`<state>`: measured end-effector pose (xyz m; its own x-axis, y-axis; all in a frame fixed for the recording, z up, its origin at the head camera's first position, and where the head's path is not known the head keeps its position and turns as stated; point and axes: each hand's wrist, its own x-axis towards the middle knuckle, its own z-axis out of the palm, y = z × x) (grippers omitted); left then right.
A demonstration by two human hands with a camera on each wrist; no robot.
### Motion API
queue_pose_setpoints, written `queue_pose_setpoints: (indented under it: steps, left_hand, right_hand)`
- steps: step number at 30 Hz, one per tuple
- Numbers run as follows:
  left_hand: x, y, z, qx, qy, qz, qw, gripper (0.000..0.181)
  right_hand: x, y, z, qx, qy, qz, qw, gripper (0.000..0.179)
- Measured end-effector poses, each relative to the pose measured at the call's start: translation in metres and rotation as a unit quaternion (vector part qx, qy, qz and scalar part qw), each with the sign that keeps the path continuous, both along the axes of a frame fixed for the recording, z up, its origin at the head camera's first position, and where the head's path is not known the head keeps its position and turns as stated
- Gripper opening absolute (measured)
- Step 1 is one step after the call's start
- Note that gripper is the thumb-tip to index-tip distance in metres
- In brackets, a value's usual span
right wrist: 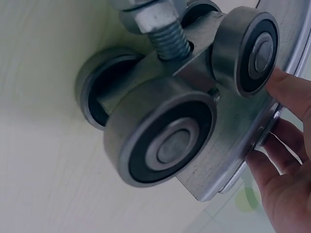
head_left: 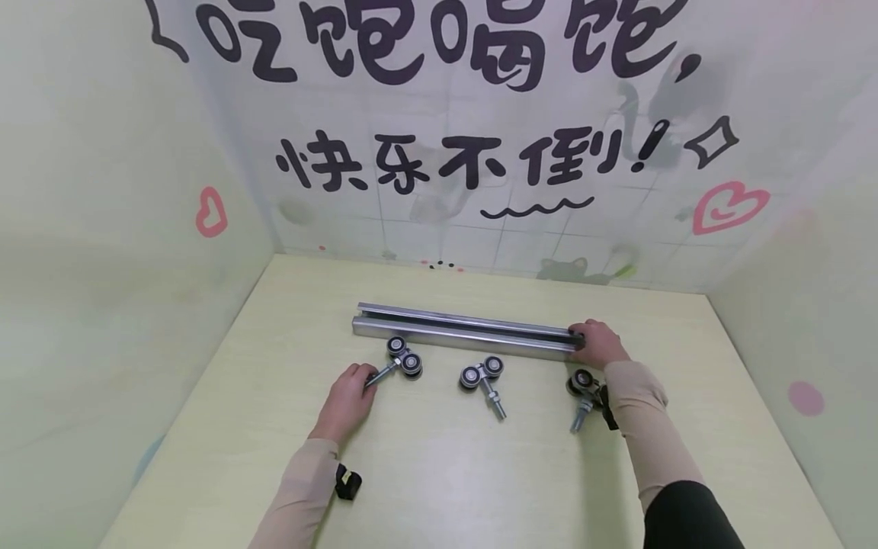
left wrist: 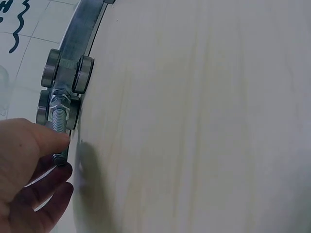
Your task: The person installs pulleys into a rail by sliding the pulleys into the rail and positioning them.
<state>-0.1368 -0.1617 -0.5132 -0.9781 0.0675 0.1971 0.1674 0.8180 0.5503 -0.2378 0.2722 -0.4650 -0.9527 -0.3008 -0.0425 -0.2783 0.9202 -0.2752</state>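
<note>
My left hand pinches the threaded bolt of a four-wheeled roller trolley near the rail's left end. In the left wrist view, thumb and fingertips close on the lower end of that bolt, with the wheels pointing away from the palm. A slotted steel rail lies across the table, its channel showing as a dark groove. My right hand grips the rail's right end; the right wrist view has its thumb and fingers on opposite edges. Another roller trolley looms before that hand, partly covering the rail.
A middle roller trolley lies in front of the rail, bolt toward the near side. The right one sits beside my right sleeve. Light walls stand left, right and behind the wooden table; the back wall carries large writing.
</note>
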Motion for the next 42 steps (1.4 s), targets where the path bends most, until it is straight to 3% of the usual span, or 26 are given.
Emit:
queue_pose_setpoints:
  steps: [18, 26, 42]
  left_hand:
    - [0.002, 0.002, 0.004, -0.003, -0.015, 0.004, 0.9999, 0.017]
    - [0.003, 0.004, 0.011, -0.007, -0.009, 0.0, 0.9999, 0.017]
    - [0.02, -0.001, 0.019, -0.018, -0.013, 0.007, 0.9997, 0.017]
  right_hand:
    - [-0.002, -0.001, 0.003, -0.008, -0.029, -0.012, 0.9995, 0.052]
    - [-0.001, 0.0, 0.002, -0.023, -0.027, -0.018, 0.9992, 0.055]
    - [-0.004, 0.0, 0.0, -0.032, -0.016, -0.011, 0.9993, 0.054]
